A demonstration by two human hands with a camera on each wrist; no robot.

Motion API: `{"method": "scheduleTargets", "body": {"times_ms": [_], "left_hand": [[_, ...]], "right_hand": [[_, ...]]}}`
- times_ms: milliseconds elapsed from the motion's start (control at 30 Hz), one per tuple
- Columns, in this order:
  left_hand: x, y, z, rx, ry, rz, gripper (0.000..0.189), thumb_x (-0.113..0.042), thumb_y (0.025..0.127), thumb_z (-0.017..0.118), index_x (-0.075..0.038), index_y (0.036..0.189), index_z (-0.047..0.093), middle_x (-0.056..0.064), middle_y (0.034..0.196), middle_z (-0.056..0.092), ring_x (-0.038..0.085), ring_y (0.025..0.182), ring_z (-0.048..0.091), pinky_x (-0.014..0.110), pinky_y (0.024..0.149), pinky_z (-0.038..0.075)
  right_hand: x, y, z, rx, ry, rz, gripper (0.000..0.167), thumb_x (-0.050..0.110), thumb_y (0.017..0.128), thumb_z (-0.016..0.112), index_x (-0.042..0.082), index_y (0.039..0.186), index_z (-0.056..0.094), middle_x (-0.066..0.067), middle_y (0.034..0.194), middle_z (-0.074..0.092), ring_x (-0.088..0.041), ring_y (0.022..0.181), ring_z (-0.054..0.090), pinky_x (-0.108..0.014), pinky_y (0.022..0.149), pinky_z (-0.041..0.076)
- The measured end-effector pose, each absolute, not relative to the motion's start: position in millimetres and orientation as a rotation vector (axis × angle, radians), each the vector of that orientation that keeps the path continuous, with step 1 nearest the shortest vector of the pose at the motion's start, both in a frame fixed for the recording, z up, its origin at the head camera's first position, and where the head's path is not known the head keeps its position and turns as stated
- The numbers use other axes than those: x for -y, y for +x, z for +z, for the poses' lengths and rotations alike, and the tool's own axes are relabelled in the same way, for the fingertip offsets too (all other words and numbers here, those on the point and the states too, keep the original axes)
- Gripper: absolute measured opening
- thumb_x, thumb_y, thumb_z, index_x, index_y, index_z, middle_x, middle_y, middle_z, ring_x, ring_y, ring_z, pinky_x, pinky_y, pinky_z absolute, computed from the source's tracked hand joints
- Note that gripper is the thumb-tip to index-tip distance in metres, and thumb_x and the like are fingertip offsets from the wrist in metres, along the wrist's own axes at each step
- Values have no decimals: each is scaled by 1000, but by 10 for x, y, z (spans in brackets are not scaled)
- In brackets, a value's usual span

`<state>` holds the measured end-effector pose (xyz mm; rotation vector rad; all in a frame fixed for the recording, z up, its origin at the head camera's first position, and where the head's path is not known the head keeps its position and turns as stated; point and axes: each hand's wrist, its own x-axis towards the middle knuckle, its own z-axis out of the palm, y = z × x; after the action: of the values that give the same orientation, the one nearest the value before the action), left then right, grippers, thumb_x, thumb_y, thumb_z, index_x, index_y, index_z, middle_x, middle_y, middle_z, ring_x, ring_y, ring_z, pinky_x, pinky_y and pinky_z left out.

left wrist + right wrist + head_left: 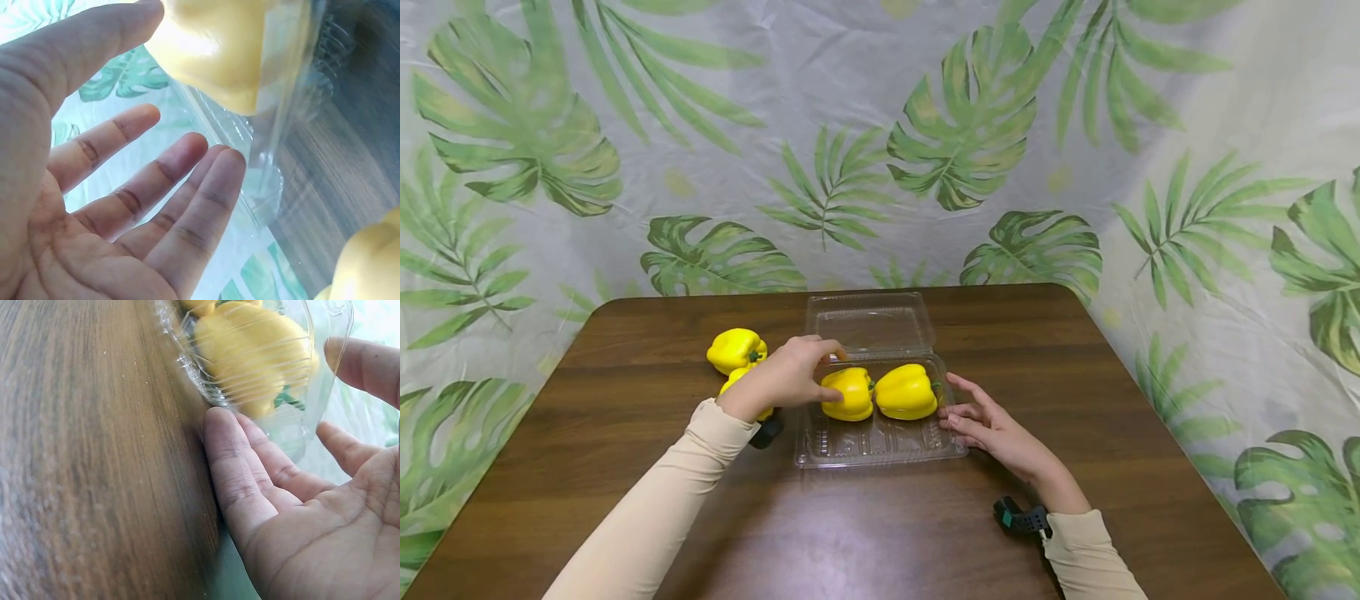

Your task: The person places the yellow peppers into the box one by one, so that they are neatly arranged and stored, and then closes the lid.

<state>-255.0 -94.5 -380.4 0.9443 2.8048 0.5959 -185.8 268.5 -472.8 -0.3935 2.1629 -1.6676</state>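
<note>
Two yellow bell peppers lie side by side in a clear plastic clamshell container: a left one and a right one. The lid is folded back, away from me. My left hand is over the container's left side, fingers spread, its thumb tip at the left pepper, also seen in the left wrist view. At the container's right wall is my right hand. Its straight fingers touch the plastic low down, while the thumb is near the rim.
Two more yellow bell peppers sit on the brown wooden table left of the container, a far one and a nearer one partly hidden by my left wrist. A leaf-patterned curtain hangs behind the table.
</note>
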Motion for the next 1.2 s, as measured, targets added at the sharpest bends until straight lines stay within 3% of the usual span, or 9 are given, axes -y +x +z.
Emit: {"method": "scheduleTargets", "body": {"times_ms": [400, 700, 900, 1200], "left_hand": [[1250, -2577, -3738, -2841, 854, 846, 50, -30, 92, 87, -10, 134, 68, 19, 127, 70, 34, 117, 69, 50, 98, 59], [1525, -2523, -3750, -2837, 699, 1131, 52, -26, 94, 85, -8, 138, 66, 20, 138, 69, 40, 130, 65, 56, 103, 58], [1722, -2445, -3827, -2927, 632, 1113, 49, -28, 94, 85, -12, 138, 68, 13, 136, 71, 39, 127, 66, 57, 103, 57], [1938, -2329, -3960, -2979, 529, 1097, 50, -28, 94, 85, -7, 136, 69, 21, 140, 68, 46, 124, 70, 61, 104, 56]], "right_hand": [[-2691, -1866, -4709, -2166, -400, -1662, 72, 29, 114, 53, 23, 173, 13, -31, 156, 51, -47, 147, 52, -41, 114, 54], [-2694, -1856, -4714, -2156, -403, -1676, 72, 29, 115, 53, 23, 173, 13, -32, 156, 51, -47, 147, 52, -34, 110, 55], [-2692, -1859, -4716, -2158, -403, -1675, 71, 29, 114, 53, 23, 173, 13, -32, 156, 51, -47, 146, 52, -34, 110, 55], [-2690, -1863, -4738, -2160, -401, -1672, 71, 29, 114, 53, 23, 173, 13, -32, 155, 52, -47, 146, 53, -36, 111, 55]]}}
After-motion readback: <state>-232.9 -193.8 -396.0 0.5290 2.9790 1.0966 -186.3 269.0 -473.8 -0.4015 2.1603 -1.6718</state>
